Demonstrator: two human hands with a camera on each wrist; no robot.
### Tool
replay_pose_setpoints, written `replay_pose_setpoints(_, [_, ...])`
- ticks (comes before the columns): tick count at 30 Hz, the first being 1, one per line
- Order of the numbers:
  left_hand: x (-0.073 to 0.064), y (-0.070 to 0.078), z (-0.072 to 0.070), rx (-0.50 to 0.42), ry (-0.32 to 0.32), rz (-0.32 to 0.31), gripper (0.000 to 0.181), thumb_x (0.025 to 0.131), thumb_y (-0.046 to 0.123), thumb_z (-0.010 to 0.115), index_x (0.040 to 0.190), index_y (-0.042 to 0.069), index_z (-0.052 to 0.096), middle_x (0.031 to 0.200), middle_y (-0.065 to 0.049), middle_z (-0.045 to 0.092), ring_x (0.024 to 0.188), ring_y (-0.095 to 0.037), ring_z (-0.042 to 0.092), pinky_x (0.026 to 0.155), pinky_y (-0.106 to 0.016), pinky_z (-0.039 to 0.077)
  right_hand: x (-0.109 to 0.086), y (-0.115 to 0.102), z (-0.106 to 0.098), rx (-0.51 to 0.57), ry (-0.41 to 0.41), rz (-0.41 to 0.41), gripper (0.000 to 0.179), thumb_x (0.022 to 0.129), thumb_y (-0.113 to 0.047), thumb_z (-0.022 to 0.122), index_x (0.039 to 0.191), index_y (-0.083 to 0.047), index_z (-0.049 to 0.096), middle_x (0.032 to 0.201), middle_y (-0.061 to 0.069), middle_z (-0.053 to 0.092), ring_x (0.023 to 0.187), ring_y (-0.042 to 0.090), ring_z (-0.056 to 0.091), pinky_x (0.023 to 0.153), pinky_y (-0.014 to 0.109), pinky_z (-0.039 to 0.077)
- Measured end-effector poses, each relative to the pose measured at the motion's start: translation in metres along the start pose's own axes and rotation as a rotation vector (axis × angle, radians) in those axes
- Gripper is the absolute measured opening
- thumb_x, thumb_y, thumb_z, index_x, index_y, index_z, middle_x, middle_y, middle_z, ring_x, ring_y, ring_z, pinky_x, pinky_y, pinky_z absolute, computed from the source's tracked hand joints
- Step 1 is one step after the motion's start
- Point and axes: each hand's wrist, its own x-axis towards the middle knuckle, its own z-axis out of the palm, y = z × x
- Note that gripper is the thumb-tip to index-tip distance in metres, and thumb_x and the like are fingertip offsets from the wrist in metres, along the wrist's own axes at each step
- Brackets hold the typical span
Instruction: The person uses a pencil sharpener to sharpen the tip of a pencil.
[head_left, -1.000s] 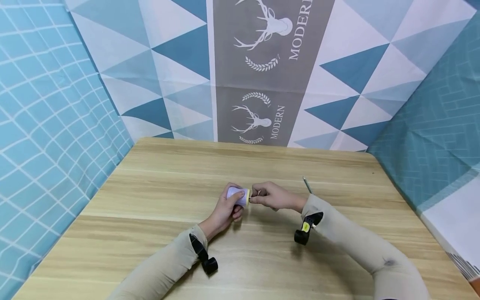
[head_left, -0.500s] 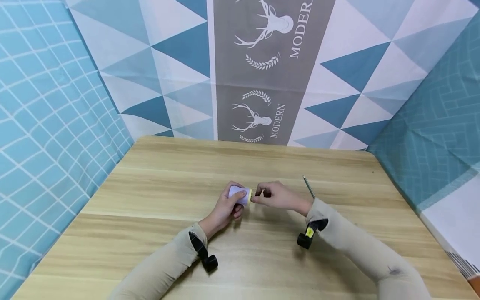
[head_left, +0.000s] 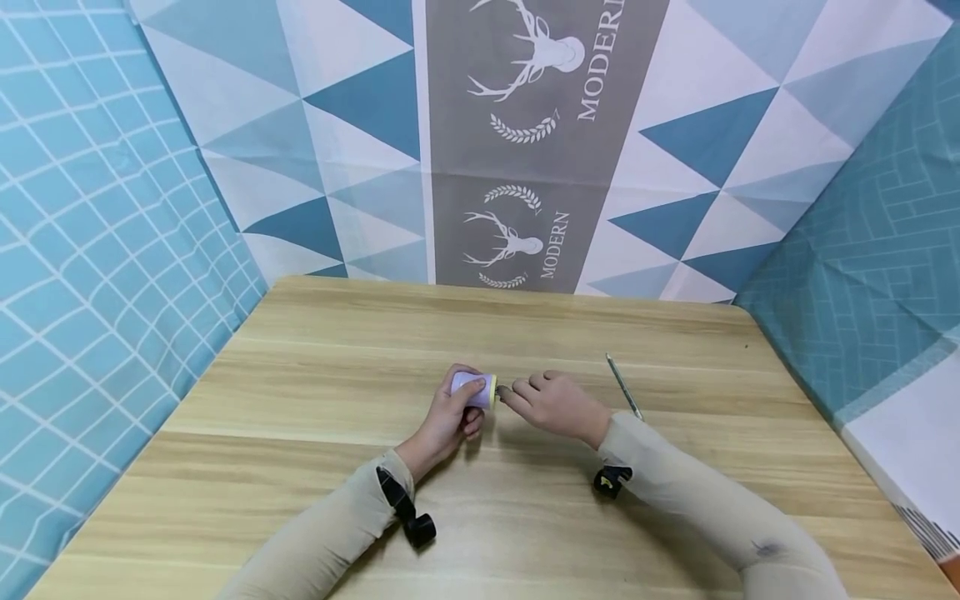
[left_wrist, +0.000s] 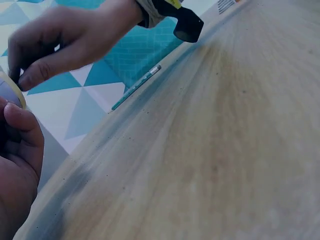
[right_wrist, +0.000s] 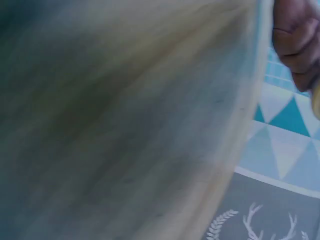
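Observation:
My left hand [head_left: 441, 423] grips a small lilac cylinder [head_left: 484, 397] with a yellow rim, its thumb laid along the side and the rim facing right. At that rimmed end, my right hand [head_left: 558, 407] has its fingers curled, the fingertips pinching a small dark part that they mostly cover. The left wrist view shows the right thumb and forefinger right at the yellow rim [left_wrist: 19, 95]. In the right wrist view, only the curled left fingers [right_wrist: 299, 47] and a bit of the rim appear at the right edge. A slim green pencil [head_left: 624, 386] lies beside the right wrist.
Both hands are over a wood-grain table [head_left: 360, 350]. Patterned cloth hangs behind it, with blue tile cloth [head_left: 112, 208] at the left and teal cloth [head_left: 862, 225] at the right. Black cameras are strapped to both sleeves.
My right hand has turned over at the rimmed end, its back now facing up, and the forearm has shifted so that more of the pencil shows. The left hand keeps its grip nearly still.

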Motion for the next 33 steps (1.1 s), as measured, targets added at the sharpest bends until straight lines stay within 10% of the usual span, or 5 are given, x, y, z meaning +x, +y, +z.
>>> replay_pose_setpoints(7, [-0.001, -0.002, -0.002, 0.006, -0.002, -0.002, 0.012, 0.100, 0.017, 0.053, 0.107, 0.017, 0.044, 0.055, 0.003, 0.037, 0.040, -0.004, 0.035, 0.039, -0.020, 0.032, 0.004, -0.004, 0.004, 0.207, -0.135, 0.067, 0.026, 0.108, -0.008, 0.030, 0.095, -0.004, 0.052, 0.074, 0.001, 0.055, 0.049, 0.009, 0.045, 0.040, 0.022, 0.038])
replay_pose_setpoints(12, [0.000, -0.003, -0.002, -0.007, 0.016, -0.028, 0.012, 0.100, 0.015, 0.052, 0.108, 0.017, 0.043, 0.054, 0.002, 0.035, 0.040, -0.004, 0.033, 0.038, -0.020, 0.030, 0.011, -0.002, -0.002, 0.593, -0.273, 0.267, 0.015, 0.098, -0.010, 0.060, 0.092, -0.007, 0.047, 0.063, -0.006, 0.043, 0.046, 0.005, 0.039, 0.041, 0.018, 0.033])
replay_pose_setpoints(21, [-0.001, -0.003, 0.000, 0.003, 0.001, -0.056, 0.014, 0.099, 0.018, 0.054, 0.108, 0.014, 0.043, 0.054, 0.002, 0.034, 0.039, -0.004, 0.032, 0.039, -0.020, 0.027, 0.013, 0.004, -0.002, 1.199, -0.321, 0.540, 0.013, 0.102, -0.005, 0.054, 0.091, -0.009, 0.048, 0.069, -0.005, 0.049, 0.055, 0.001, 0.037, 0.049, 0.020, 0.036])
replay_pose_setpoints(33, [-0.002, -0.004, 0.000, -0.032, -0.039, -0.012, 0.012, 0.099, 0.017, 0.052, 0.107, 0.017, 0.043, 0.053, 0.003, 0.035, 0.040, -0.003, 0.033, 0.039, -0.019, 0.029, 0.017, 0.025, -0.002, 2.133, -0.701, 1.011, 0.022, 0.107, -0.015, 0.038, 0.097, 0.005, 0.038, 0.055, -0.006, 0.030, 0.040, 0.003, 0.022, 0.035, 0.020, 0.018])
